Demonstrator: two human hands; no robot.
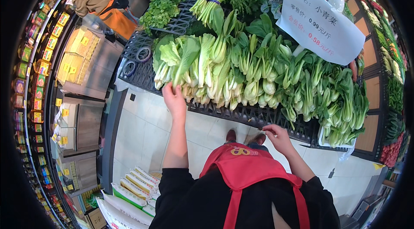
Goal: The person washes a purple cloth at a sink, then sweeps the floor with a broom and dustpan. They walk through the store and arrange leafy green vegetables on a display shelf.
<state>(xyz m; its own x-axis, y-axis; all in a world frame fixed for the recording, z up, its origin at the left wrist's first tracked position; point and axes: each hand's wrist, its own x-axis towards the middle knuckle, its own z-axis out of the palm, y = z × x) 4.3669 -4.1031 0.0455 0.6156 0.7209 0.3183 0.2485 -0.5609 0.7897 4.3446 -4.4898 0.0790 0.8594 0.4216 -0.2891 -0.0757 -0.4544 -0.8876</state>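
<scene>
My left hand (175, 99) grips the pale stem end of a leafy green (188, 56), whose broad leaf points up over the heap. Rows of bok choy (258, 67) and paler leafy greens (205, 64) lie on a black plastic lattice stand (233, 112), stems towards me. My right hand (274, 133) is at the stand's front edge, thumb and fingers close together; whether something small is between them is not clear. Two rolls of tape (143, 54) rest on the stand at the left. Behind the greens lies a bunch of thin-stemmed greens (208, 2) bound with dark tape.
A printed price sign (320, 23) hangs over the stand on a white pole. A person with an orange bag (118, 22) is at upper left beside the shelves. White sacks (129, 209) lie at lower left. A white tray (338, 144) holds bok choy at the right.
</scene>
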